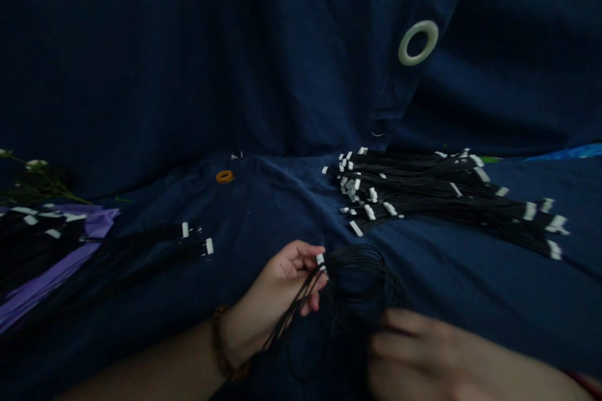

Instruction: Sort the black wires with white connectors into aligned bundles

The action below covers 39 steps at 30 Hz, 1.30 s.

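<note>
My left hand [294, 276], with a beaded bracelet on the wrist, pinches a bundle of thin black cables [360, 257] close to a white connector [320, 259]. The cables curve in a loop to the right, and some strands hang down past the left palm. At the lower right, my right hand [409, 351] is blurred, its fingers curled at the lower part of the loop. What those fingers hold is too dark and smeared to make out.
A large pile of black cables [423, 182] with white connectors lies at the right. More cables [160, 237] and purple material [96, 222] lie at the left. An orange-brown ring-shaped coil [225, 177] sits on the dark blue cloth [277, 200].
</note>
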Tool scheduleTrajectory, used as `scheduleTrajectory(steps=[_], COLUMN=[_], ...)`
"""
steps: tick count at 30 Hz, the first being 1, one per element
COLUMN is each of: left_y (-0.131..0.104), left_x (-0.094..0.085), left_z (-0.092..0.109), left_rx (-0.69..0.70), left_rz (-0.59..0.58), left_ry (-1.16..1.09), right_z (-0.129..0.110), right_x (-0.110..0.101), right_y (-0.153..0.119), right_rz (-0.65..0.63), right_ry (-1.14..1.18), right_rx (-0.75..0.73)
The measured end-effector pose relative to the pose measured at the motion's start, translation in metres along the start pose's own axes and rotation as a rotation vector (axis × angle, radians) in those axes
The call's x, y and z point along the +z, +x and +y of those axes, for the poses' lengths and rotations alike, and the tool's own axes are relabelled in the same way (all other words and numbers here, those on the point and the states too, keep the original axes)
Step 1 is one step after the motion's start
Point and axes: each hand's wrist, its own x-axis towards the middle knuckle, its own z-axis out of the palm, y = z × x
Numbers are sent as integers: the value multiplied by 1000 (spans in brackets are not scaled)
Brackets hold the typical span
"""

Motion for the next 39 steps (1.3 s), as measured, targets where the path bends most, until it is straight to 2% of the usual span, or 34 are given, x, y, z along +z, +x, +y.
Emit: scheduleTrajectory(steps=[2, 3, 5, 8, 11, 13, 14, 15, 16, 19, 20, 22, 25, 28, 30, 34, 39], left_y=[2, 3, 3, 3, 3, 3, 3, 3, 3, 0, -1, -4, -9, -12, -13, -14, -14], left_x=[-2, -2, -4, -5, -5, -5, -5, -6, -6, -6, -6, -5, -3, -2, -2, -3, -3], left_z=[-3, -4, -6, -8, -8, -8, -8, -9, -9, -11, -11, -10, -8, -8, -8, -8, -8], left_rx=[24, 36, 60, 86, 103, 112, 116, 123, 130, 157, 169, 212, 311, 363, 368, 385, 396], left_rz=[-29, -44, -66, -72, -67, -54, -53, -63, -79, -139, -155, -194, -299, -360, -363, -379, -391], left_ry=[-4, -4, -7, 4, 27, 30, 30, 34, 41, 86, 102, 122, 112, 113, 138, 159, 146], right_z=[20, 32, 53, 67, 55, 40, 34, 28, 22, 10, 7, 0, -9, -13, -13, -10, -10], right_x=[-17, -24, -30, -33, -40, -49, -52, -54, -55, -49, -46, -38, -27, -20, -17, -18, -18], right_y=[-7, -10, -15, -17, -13, -10, -9, -7, -6, 1, 3, 5, 2, -4, -7, -6, -4], right_rz=[-171, -191, 4, 493, 882, 1024, 1038, 1001, 911, 456, 329, 201, 205, 303, 325, 281, 326], right_ry=[282, 424, 705, 1081, 1379, 1471, 1468, 1445, 1407, 1148, 1003, 672, 314, 147, 92, 75, -32], right_rx=[120, 175, 321, 406, 430, 479, 524, 589, 672, 867, 886, 849, 741, 620, 581, 587, 529])
